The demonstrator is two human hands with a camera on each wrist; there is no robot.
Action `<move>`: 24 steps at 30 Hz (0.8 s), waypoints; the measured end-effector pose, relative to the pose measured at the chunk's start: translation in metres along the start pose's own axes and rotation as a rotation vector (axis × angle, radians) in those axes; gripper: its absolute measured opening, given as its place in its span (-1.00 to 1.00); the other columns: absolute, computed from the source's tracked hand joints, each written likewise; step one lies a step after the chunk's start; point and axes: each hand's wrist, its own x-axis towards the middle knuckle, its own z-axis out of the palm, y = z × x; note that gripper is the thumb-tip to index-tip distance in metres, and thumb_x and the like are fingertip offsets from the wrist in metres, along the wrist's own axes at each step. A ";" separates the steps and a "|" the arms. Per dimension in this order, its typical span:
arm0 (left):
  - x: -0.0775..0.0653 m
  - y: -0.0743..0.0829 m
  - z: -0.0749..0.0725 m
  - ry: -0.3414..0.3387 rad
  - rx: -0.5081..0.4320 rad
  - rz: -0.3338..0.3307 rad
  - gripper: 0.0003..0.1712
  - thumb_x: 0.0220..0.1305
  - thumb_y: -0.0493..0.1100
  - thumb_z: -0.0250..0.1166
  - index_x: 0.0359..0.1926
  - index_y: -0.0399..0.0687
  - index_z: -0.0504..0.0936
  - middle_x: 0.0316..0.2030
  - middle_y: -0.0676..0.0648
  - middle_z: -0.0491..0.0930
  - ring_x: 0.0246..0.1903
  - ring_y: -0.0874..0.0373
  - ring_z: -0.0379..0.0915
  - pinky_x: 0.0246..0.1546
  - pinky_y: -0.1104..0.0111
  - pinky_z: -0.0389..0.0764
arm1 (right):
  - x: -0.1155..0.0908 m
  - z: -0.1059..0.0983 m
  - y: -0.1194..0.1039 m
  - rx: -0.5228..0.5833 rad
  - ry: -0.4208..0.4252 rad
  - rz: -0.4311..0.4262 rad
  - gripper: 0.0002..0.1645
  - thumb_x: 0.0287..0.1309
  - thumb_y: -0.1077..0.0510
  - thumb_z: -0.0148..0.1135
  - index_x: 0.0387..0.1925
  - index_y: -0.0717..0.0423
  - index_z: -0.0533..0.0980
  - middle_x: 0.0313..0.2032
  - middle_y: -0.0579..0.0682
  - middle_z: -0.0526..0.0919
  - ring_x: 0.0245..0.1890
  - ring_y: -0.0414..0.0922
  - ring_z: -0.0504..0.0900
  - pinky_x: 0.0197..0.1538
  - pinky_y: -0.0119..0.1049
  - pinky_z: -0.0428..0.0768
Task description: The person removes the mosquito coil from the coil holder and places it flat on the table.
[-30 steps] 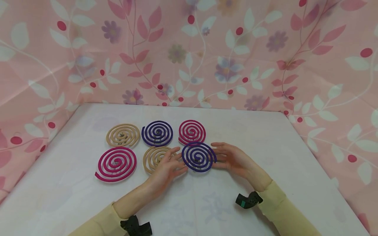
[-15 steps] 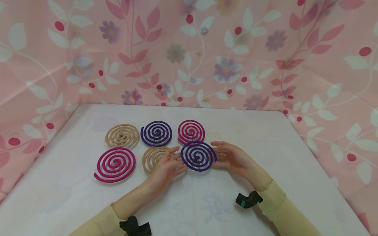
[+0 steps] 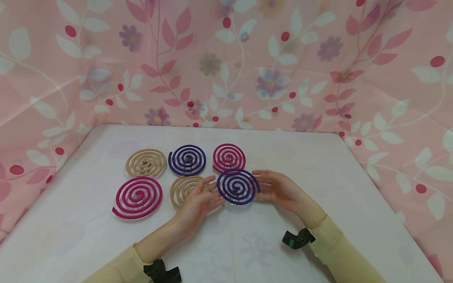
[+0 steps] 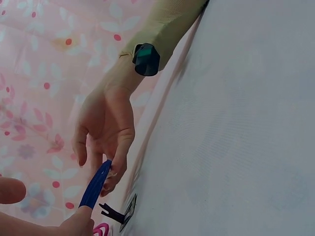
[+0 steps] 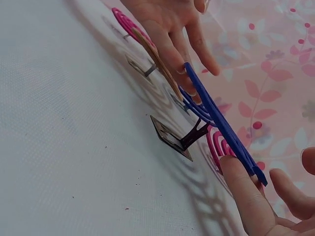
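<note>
A blue mosquito coil [image 3: 238,187], spiral and flat, is held between my hands above the white table, tilted in the wrist views. My left hand [image 3: 197,206] touches its left edge with outstretched fingers. On the opposite edge are the fingers of my right hand [image 3: 283,192], one of them lying under the coil in the right wrist view. Beneath the coil stands a small metal stand [image 5: 193,137], a forked prong on a square plate. Behind my left fingers a tan coil [image 3: 180,192] is partly hidden. A pink coil [image 3: 229,154] lies just behind the held one.
Another pink coil [image 3: 139,197] is at the front left of the group. Behind it a tan coil [image 3: 146,162] and a second blue coil [image 3: 187,160] stand on small stands. Floral pink cloth [image 3: 226,78] hangs around the white table [image 3: 318,165].
The held blue coil has risen very slightly at its near edge, and a little more of the stand's plate shows below it. Both hands have hardly moved.
</note>
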 end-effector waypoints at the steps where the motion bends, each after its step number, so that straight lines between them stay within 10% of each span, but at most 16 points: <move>1: 0.000 0.000 0.000 -0.001 -0.002 0.002 -0.20 0.25 -0.38 -0.01 0.48 -0.33 -0.07 0.51 -0.38 -0.04 0.46 -0.31 0.03 0.39 -0.02 0.31 | 0.000 0.000 0.000 -0.002 -0.004 -0.004 -0.59 0.50 0.16 -0.09 0.25 0.24 0.37 0.14 0.03 0.53 0.10 -0.07 0.57 0.06 -0.06 0.69; 16: 0.027 -0.003 0.013 0.007 -0.116 0.066 -0.36 0.39 -0.45 -0.16 0.47 -0.44 -0.01 0.49 -0.40 0.05 0.41 -0.35 0.14 0.40 -0.02 0.28 | -0.004 -0.018 -0.023 -0.046 0.043 -0.088 -0.53 0.51 0.14 -0.05 0.32 0.26 0.27 0.16 0.01 0.48 0.04 -0.06 0.58 0.08 -0.16 0.68; 24: 0.042 -0.011 0.030 0.118 -0.150 0.105 -0.43 0.39 -0.44 -0.02 0.40 -0.42 0.18 0.41 -0.37 0.25 0.27 -0.07 0.40 0.26 0.17 0.52 | -0.011 -0.027 -0.029 -0.047 0.076 -0.102 -0.49 0.49 0.16 0.00 0.36 0.28 0.28 0.17 -0.03 0.49 0.05 -0.06 0.58 0.08 -0.15 0.68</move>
